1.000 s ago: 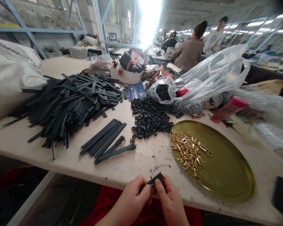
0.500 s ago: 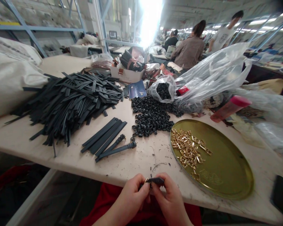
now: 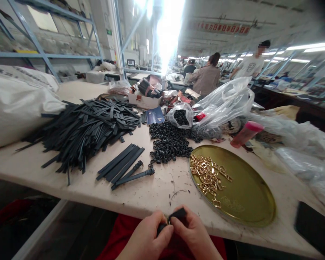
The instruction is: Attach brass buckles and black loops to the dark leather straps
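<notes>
Close together at the table's front edge, my left hand (image 3: 155, 233) and my right hand (image 3: 191, 228) both pinch a black strap (image 3: 178, 214). A bit of gold metal, apparently a buckle, shows between the fingertips; most of it is hidden. Beyond my hands lie several flat black straps (image 3: 120, 162) side by side, with two buckled straps (image 3: 134, 177) at their right. A heap of small black loops (image 3: 169, 142) sits further back. Gold buckles (image 3: 208, 173) are piled on the left side of a round gold tray (image 3: 249, 195).
A large heap of black strips (image 3: 89, 130) covers the left of the table, beside a white sack (image 3: 18, 104). Behind are a blue booklet (image 3: 155, 116), clear plastic bags (image 3: 227, 104) and a pink-lidded bottle (image 3: 246, 134). A dark phone (image 3: 314, 227) lies at right. People are further off.
My head view has tilted up slightly, so the table appears lower. The strap's end in my right hand now points up more, and the gold metal is more covered by my fingers.
</notes>
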The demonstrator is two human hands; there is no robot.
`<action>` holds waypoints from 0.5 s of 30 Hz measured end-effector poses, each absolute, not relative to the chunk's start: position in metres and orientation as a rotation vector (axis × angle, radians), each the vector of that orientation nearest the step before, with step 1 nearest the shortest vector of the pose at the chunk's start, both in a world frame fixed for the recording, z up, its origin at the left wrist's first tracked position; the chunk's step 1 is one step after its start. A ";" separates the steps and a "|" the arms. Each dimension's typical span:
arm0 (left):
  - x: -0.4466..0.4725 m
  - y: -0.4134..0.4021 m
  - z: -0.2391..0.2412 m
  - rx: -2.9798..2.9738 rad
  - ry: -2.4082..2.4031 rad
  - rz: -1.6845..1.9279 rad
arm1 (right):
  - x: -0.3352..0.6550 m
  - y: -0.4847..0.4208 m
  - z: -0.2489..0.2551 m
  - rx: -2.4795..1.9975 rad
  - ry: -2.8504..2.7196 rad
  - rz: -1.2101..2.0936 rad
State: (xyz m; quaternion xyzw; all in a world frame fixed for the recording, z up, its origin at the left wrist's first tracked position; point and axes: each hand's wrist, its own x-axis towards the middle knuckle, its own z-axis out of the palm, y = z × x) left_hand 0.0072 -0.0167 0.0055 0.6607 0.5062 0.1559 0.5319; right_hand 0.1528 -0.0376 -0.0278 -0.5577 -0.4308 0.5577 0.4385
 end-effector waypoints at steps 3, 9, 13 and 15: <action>0.004 -0.015 0.001 1.511 1.129 0.387 | 0.149 -0.036 -0.029 -1.281 -0.939 1.514; 0.001 0.008 -0.017 1.273 1.132 0.536 | 0.157 -0.013 -0.012 -1.270 -1.373 1.427; 0.003 0.029 -0.014 1.360 1.109 0.529 | 0.184 0.055 -0.013 -1.486 -1.597 1.085; 0.006 0.038 -0.017 1.326 1.122 0.515 | 0.197 0.096 -0.022 -1.634 -1.757 0.583</action>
